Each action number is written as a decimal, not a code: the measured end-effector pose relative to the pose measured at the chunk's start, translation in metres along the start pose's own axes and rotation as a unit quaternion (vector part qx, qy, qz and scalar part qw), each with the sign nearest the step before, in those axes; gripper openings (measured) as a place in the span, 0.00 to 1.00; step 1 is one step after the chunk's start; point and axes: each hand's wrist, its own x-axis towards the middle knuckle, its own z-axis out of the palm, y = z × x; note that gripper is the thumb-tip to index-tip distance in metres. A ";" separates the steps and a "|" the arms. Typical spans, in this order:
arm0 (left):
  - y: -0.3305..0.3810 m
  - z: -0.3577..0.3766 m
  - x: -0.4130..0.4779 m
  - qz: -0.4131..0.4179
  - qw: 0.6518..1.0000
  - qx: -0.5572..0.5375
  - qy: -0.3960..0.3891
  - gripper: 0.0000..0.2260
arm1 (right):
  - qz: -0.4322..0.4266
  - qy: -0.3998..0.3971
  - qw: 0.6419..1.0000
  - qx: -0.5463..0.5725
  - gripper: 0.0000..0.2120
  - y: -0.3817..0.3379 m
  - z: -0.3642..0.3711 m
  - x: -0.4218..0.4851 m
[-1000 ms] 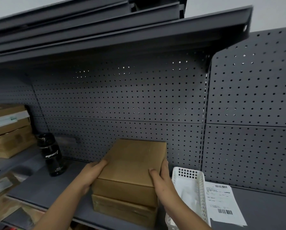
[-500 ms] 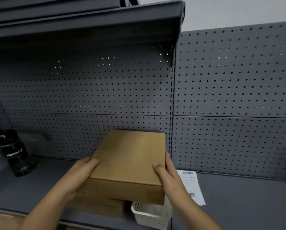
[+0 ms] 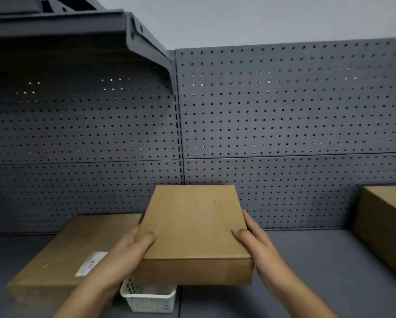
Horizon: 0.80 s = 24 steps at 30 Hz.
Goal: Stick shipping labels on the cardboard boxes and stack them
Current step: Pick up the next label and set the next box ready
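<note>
**Q:** How is the cardboard box [image 3: 192,228] held, and where is it located?

**A:** The box is carried level above the front of the shelf [image 3: 318,260], clear of its surface. It is clamped between the left hand [image 3: 128,251] at 9 o'clock and the right hand [image 3: 259,246] at 3 o'clock. Each thumb is laid on the lid. The fingers are wrapped down the side walls, with their tips hidden.

**Q:** How should the set-down be performed?

**A:** Equal side pressure is advised so that the box stays level. Bare shelf toward 3 o'clock is judged the best landing area. The grip should be released only once the base is supported.

**Q:** What obstructs the move?

**A:** A white basket [image 3: 146,299] is positioned directly beneath the near edge, at 6 o'clock. A flat labelled carton [image 3: 73,244] is located at 8 o'clock. A larger carton [image 3: 385,226] is located at 3 o'clock, well apart. Depth is limited by the pegboard panel [image 3: 284,111] at 12 o'clock.
</note>
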 end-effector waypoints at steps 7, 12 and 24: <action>-0.004 0.081 -0.007 0.019 0.998 -0.037 -0.055 0.06 | 0.016 0.032 0.999 -0.037 0.22 0.000 -0.081 -0.023; -0.013 0.140 -0.010 0.022 0.995 -0.073 -0.065 0.11 | 0.024 0.036 0.997 -0.056 0.19 0.002 -0.138 -0.029; -0.034 0.242 -0.008 0.022 0.996 -0.054 -0.070 0.26 | 0.085 0.071 0.993 -0.035 0.23 0.038 -0.235 -0.037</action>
